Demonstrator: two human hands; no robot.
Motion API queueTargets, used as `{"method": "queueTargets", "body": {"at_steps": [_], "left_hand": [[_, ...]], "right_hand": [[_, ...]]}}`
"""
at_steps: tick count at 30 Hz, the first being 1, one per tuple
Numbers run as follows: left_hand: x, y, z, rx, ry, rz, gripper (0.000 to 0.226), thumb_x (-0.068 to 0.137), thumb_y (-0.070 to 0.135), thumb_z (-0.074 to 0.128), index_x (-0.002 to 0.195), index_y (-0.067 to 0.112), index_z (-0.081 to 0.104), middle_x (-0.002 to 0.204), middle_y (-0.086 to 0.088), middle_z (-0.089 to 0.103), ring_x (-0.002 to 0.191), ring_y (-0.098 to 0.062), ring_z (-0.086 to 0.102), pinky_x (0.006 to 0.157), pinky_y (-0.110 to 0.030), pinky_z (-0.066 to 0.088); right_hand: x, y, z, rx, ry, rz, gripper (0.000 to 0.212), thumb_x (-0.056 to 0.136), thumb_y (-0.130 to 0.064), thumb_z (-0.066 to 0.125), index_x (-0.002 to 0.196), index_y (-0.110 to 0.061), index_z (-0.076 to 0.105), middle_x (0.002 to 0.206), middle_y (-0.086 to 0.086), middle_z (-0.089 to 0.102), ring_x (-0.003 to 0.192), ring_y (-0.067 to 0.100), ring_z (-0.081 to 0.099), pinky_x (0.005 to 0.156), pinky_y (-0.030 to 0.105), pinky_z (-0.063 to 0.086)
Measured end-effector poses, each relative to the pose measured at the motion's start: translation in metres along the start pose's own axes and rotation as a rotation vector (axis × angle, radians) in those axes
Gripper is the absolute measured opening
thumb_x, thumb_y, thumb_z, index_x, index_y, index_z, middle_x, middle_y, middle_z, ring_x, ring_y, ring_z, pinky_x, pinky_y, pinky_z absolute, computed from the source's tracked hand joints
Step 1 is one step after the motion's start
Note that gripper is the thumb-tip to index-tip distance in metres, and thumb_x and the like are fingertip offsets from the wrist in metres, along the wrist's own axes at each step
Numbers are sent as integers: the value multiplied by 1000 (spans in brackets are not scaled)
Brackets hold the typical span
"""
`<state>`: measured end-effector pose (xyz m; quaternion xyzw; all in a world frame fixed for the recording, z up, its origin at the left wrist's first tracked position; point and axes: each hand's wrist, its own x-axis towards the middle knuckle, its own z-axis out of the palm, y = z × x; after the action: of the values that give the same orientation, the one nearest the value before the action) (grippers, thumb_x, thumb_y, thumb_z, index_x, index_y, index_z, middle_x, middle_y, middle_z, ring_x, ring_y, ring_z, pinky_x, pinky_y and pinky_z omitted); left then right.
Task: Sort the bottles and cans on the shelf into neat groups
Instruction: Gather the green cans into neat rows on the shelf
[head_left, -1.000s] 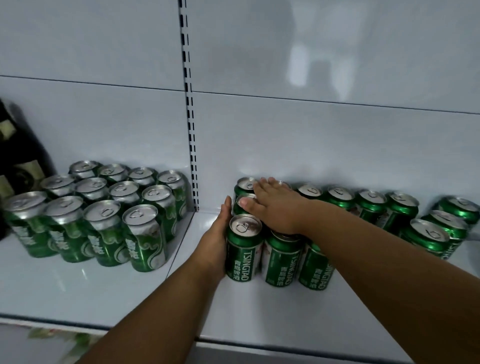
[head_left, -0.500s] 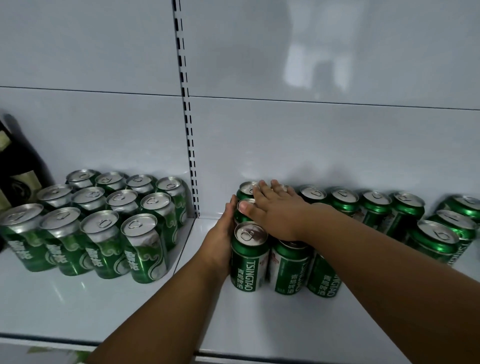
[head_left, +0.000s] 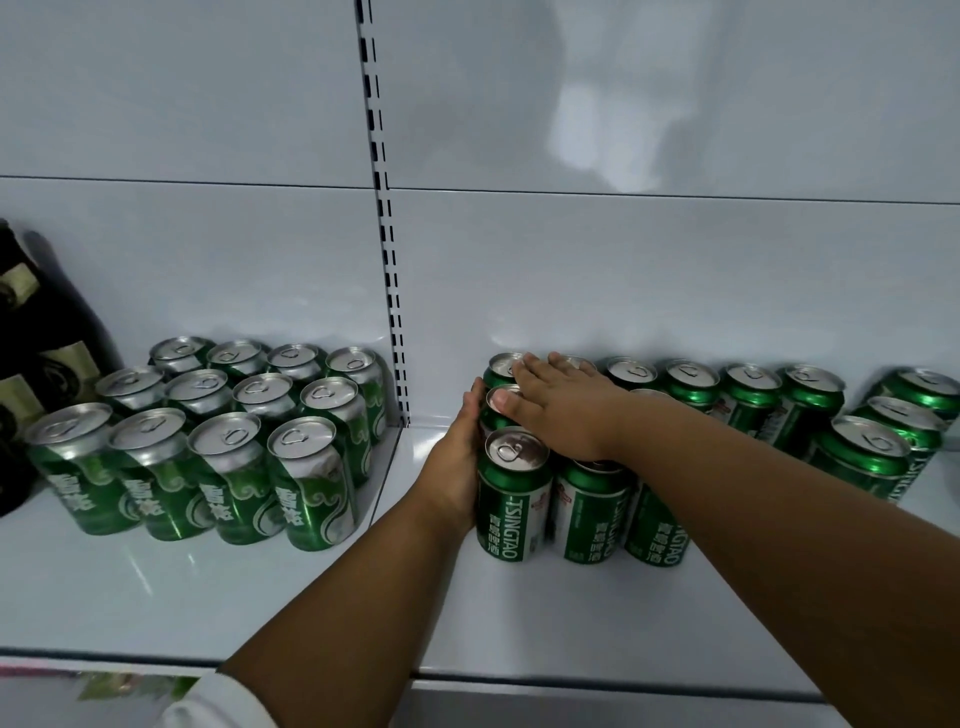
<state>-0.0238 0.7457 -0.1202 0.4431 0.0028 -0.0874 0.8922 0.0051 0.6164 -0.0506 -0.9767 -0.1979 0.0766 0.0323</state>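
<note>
A block of green Tsingtao cans (head_left: 514, 493) stands on the white shelf (head_left: 519, 623) right of the slotted upright. My left hand (head_left: 457, 462) presses flat against the left side of this block. My right hand (head_left: 561, 410) lies palm down, fingers straight, across the tops of the middle cans, hiding some of them. More Tsingtao cans (head_left: 748, 395) run along the back wall to the right. Left of the upright, a tidy block of green and silver cans (head_left: 218, 431) stands in rows.
Dark bottles (head_left: 31, 364) with pale labels stand at the far left edge. A loose cluster of green cans (head_left: 878, 457) sits at the far right. The slotted upright (head_left: 387, 260) divides the two shelf bays. Bare shelf lies in front of the cans.
Both hands stay on the Tsingtao block in nearly the same pose; the view has shifted slightly, so the cans sit a little lower in the picture.
</note>
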Motion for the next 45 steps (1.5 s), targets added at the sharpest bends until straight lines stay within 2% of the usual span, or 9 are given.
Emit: {"method": "queueTargets", "body": {"at_steps": [4,7,14,22,26,30,33,37,45], "left_hand": [[-10,-7,-10,94,-4,63,49,103,47,37,137,17,55,131,-13,63,123,-27,60,106,-43,44],[-30,-14,-24,245,130,173,29,103,22,47,129,27,57,129,0,64,118,-20,61,99,-42,50],[-67,-26,-47,850,40,291,53,80,11,72,120,40,55,116,16,64,110,-6,62,95,-35,54],[-60,-22,-41,1045,205,288,60,62,27,92,107,35,52,105,10,59,91,-5,59,67,-13,42],[-58,-21,-39,1123,193,306,63,58,32,93,103,31,50,104,6,56,87,-4,56,66,-15,40],[-63,-14,-35,1129,176,295,72,57,32,94,113,31,48,112,7,53,94,-4,54,75,-20,46],[-73,-10,-28,1198,234,504,78,64,34,91,127,27,45,120,9,48,102,-6,51,90,-25,46],[-75,0,-9,1552,128,901,65,71,35,83,127,23,53,127,5,51,120,-13,43,104,-24,33],[-63,7,27,1928,-62,1027,58,70,44,76,121,19,63,115,2,61,113,-24,53,100,-37,36]], "right_hand": [[-14,-2,-10,102,94,-75,69,98,-62,24,155,-23,21,164,1,16,151,25,7,122,43,6],[-40,-4,-19,142,179,-166,61,86,-67,53,133,-28,49,129,-8,50,123,15,45,100,34,37],[-56,-9,-2,63,217,-192,63,62,-71,74,105,-33,51,107,-14,48,99,9,47,81,28,40],[-62,-11,-6,182,159,-178,68,73,-44,81,133,-33,52,140,-12,42,125,10,43,95,22,33],[-69,-14,-10,165,158,-160,72,77,-40,80,141,-35,48,151,-11,34,131,10,39,96,20,30],[-81,-9,-11,185,189,-115,75,75,-43,81,141,-33,46,146,-13,40,112,5,49,91,20,38],[-88,5,-13,150,225,-87,63,72,-47,81,128,-33,56,134,-9,48,116,11,50,98,31,44],[-99,27,-18,104,234,-72,43,68,-47,84,103,-37,63,108,-12,55,102,10,53,86,33,48],[-106,44,-7,117,316,-131,48,69,-43,84,110,-30,64,105,-9,56,99,11,52,86,32,47]]}}
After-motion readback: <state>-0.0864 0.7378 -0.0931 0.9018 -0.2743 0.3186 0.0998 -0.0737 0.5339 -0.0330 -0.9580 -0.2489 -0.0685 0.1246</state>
